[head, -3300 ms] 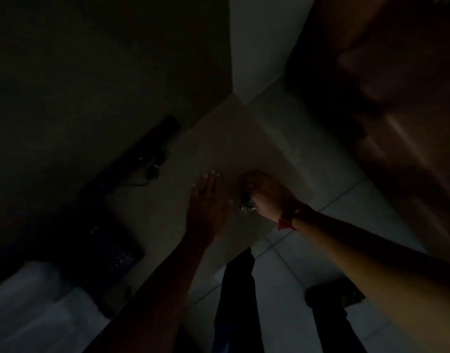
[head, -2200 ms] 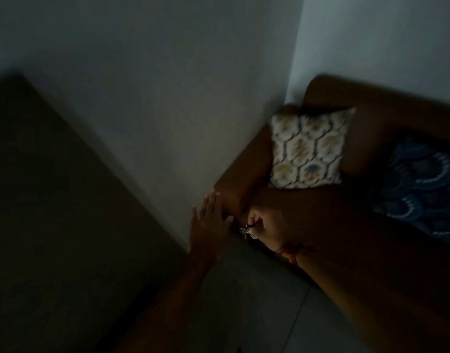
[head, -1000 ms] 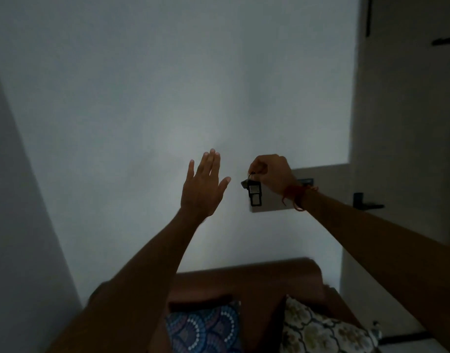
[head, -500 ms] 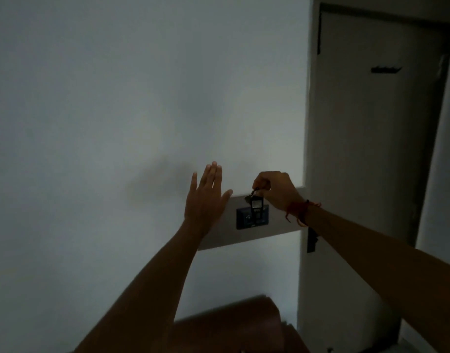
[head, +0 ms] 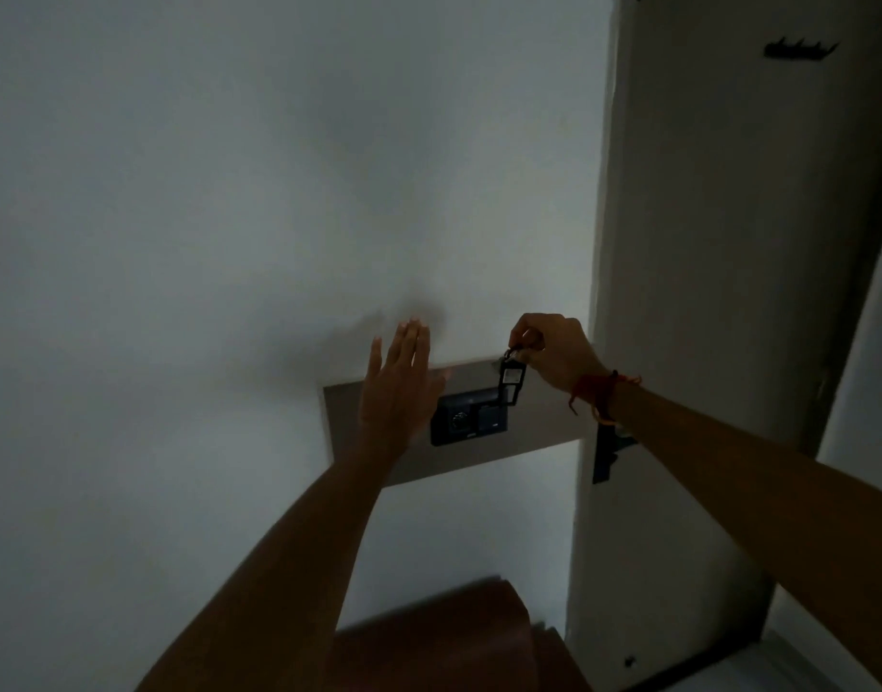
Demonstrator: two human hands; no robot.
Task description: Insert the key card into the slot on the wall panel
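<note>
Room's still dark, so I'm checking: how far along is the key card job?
Done: the right hand has the key card in its grip at the dark wall panel. In hand: lining it up above the slot. Left: pushing it in. The left hand is open, empty.

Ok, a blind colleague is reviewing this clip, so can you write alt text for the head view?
In a dim room, the right hand dangles a key card by its ring just above the dark wall panel. The left hand is raised open, palm toward the wall beside the panel. A door stands to the right.
</note>
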